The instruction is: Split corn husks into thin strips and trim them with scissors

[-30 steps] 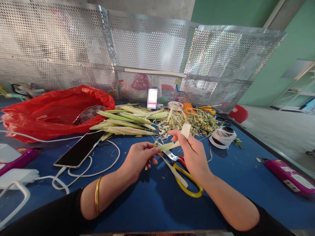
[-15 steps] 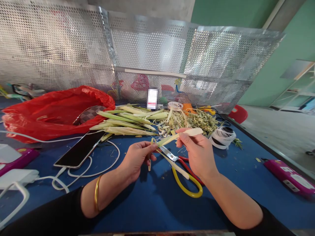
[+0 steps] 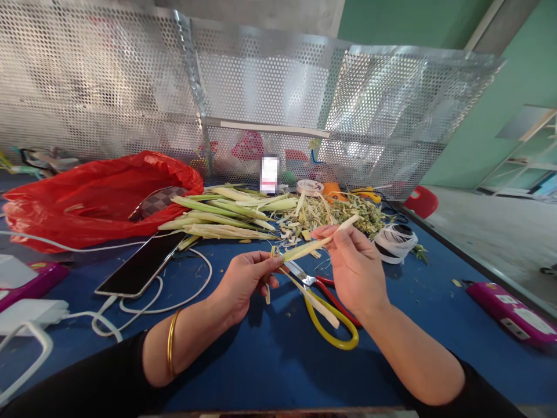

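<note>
My left hand (image 3: 252, 278) pinches several pale strips together at one end. One corn husk strip (image 3: 304, 249) slants up to my right hand (image 3: 350, 261), whose thumb and fingers close on it near its far end. Another husk strip (image 3: 317, 302) hangs down to the right from the left fingers, above the scissors. The scissors (image 3: 333, 342), with one yellow and one red handle, lie on the blue table under my hands. Behind them lies a pile of pale green corn husks (image 3: 226, 215).
A red plastic bag (image 3: 100, 197) stands at the left, beside a dark phone (image 3: 141, 264) with a white cable. Dried trimmings (image 3: 359, 215) are heaped behind my right hand. A white roll of string (image 3: 395, 242) and a purple device (image 3: 511, 310) are at the right.
My right hand has shifted slightly right and down along the strip. The strip's far end, flat and broad before, now looks narrower and folded.
</note>
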Demonstrator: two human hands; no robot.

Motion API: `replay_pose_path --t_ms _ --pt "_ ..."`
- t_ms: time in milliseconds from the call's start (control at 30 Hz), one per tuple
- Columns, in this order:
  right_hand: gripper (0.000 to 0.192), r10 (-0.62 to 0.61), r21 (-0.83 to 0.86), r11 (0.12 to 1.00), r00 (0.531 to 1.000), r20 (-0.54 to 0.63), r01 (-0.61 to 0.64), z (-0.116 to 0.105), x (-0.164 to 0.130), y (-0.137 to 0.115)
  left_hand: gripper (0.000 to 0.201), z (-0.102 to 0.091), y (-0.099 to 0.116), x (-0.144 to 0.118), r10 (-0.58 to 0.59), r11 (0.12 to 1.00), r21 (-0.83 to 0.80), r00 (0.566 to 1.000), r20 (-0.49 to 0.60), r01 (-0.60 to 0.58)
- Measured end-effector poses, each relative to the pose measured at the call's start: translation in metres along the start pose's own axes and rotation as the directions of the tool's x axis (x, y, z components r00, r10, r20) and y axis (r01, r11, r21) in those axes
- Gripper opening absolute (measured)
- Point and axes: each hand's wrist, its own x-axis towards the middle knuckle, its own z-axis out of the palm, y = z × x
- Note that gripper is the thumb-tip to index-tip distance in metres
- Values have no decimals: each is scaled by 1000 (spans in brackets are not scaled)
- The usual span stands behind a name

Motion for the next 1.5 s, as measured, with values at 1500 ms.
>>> replay_pose_path --t_ms 1500 --pt "10 314 -698 714 916 250 -54 4 -8 4 16 8 0 -12 221 887 416 975 -3 -200"
